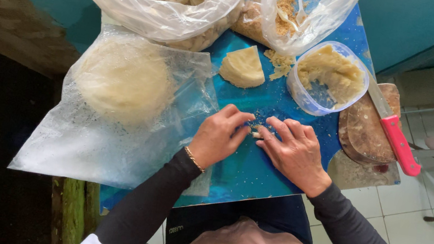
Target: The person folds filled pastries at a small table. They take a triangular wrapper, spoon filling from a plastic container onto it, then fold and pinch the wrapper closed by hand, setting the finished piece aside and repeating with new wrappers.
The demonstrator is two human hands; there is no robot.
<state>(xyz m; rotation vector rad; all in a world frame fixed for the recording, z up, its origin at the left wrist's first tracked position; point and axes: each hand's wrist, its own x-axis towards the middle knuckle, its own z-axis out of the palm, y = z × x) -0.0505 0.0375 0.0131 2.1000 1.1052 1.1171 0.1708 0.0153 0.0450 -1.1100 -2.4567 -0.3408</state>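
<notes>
Looking down from the head view, both hands meet at the middle of the blue bench [287, 100], fingertips pointed toward each other. Between them lies a small dough piece [255, 135], a short pale stub with its long axis running left to right. It sits just beyond the left hand [218, 139] fingertips and touches the index finger of the right hand [294, 152], so the 2 hands are about equally near, one on each end.

Neither grip is wrapped round anything. The left hand is curled, fingers bent down onto the bench beside the piece, in a narrow, loose grip. The right hand lies flatter, fingers spread slightly, their tips resting at the piece. Crumbs are scattered just far of the fingertips.

Far of the hands sits a wedge of dough [242, 66], and right of it a clear plastic tub [309, 98] of the same filling. A pink-handled knife [394, 134] rests on a round wooden board [364, 130] at the right. At left lies a bagged flat dough disc [124, 82], well apart from both hands.
</notes>
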